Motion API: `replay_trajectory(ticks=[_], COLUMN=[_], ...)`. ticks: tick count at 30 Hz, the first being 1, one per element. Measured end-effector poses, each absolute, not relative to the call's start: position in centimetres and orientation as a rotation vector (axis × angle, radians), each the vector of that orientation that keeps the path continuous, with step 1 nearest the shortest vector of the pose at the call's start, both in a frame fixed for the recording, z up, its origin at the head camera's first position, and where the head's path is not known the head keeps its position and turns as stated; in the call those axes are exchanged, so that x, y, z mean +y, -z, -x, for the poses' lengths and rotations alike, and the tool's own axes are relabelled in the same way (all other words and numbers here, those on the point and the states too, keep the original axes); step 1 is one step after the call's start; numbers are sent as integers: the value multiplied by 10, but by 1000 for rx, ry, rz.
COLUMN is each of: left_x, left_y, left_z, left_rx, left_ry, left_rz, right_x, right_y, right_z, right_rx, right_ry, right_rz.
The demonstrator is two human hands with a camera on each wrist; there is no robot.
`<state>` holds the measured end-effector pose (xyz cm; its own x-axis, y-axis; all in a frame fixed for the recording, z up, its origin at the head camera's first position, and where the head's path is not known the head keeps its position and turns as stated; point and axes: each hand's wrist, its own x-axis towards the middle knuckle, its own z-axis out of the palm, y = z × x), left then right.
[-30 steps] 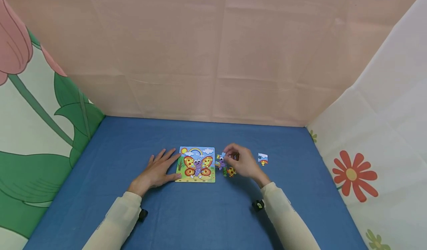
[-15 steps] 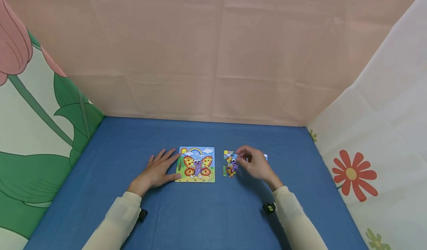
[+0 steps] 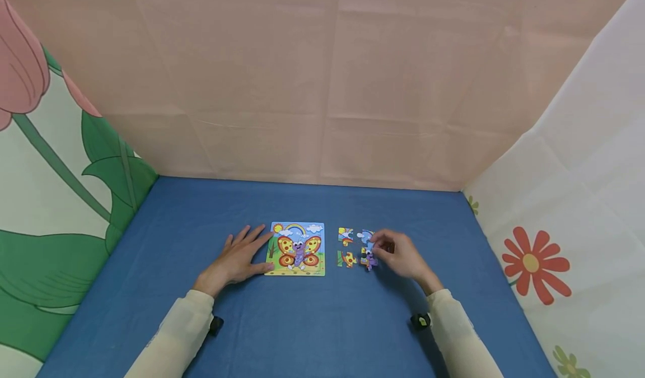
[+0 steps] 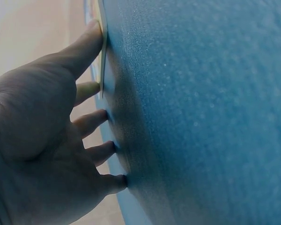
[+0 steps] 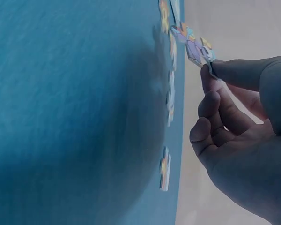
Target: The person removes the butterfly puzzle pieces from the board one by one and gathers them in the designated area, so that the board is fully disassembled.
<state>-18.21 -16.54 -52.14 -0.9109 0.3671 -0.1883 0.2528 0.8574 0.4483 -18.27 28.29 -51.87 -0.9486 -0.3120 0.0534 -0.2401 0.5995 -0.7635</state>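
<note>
A square butterfly picture board lies on the blue cloth. My left hand rests spread at its left side, thumb and index finger touching the edge; the left wrist view shows the same hand with the other fingertips on the cloth. Between thumb and finger my right hand pinches a purple puzzle piece. In the right wrist view the pinched piece is raised off the cloth, above the right hand's curled lower fingers. Loose pieces lie beside it, among them one with a sun.
An orange and green piece and a blue piece with a cloud lie right of the board. In the right wrist view another piece lies apart on the cloth. A beige backdrop stands behind, with printed cloths at both sides.
My right hand has moved right, away from the board, carrying the purple piece, which now leaves the sun piece and the orange one uncovered. My left hand has stayed put.
</note>
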Motion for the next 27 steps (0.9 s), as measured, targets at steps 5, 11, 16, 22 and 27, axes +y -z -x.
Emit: replay_trajectory(ticks=[5,11,16,22,27], left_x=[-166,-166,-166,-165,-166], left_y=[521,522,522,521,521], left_z=[181,181,181,181,181], left_rx=[2758,2750,2756,2751,2759], left_ry=[-616,-613,-616,-616,-617], left_rz=[-473,-476,-483,-477,-488], right_x=[287,288,287,284,285], right_y=[524,528,530,531,532], right_z=[182,182,182,182,183], right_rx=[2727,2729,2753,2813,2828], right_ry=[1236,1194,1135,1081,1078], right_rz=[457,447,405,398,392])
